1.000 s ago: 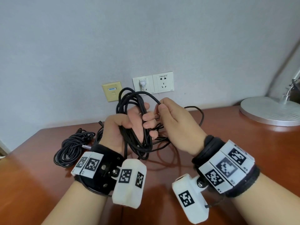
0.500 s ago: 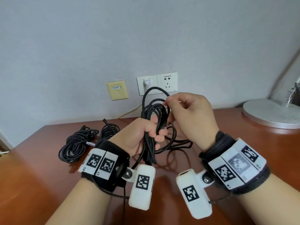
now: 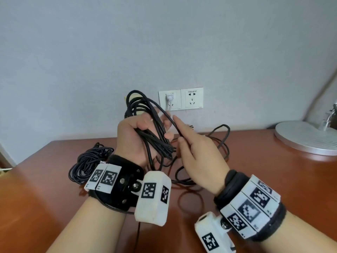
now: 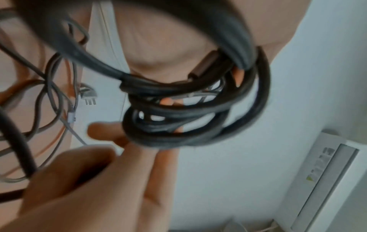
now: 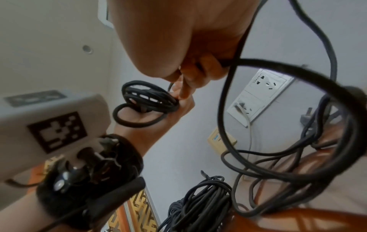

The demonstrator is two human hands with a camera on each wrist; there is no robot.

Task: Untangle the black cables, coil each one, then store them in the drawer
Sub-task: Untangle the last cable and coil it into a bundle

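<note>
The left hand (image 3: 135, 137) is clenched around a bundle of black cable loops (image 3: 151, 128), held up above the wooden desk (image 3: 255, 170). The right hand (image 3: 198, 156) pinches the free run of the same cable (image 3: 173, 123) just right of the bundle, guiding the next turn toward it. The uncoiled slack (image 3: 217, 143) lies in loose, overlapping bends on the desk to the right, running toward a plug (image 5: 306, 117) near the wall. A second, thinner cable, already coiled (image 3: 87, 161), rests on the desk at the near left. No drawer is in view.

The likely trouble is in the slack: its bends cross each other, so pulling in more length could draw a crossing tight into a knot or drag the plug across the desk. The held loops look uneven, and a loosened grip while taking a new turn could let them spring apart.
</note>
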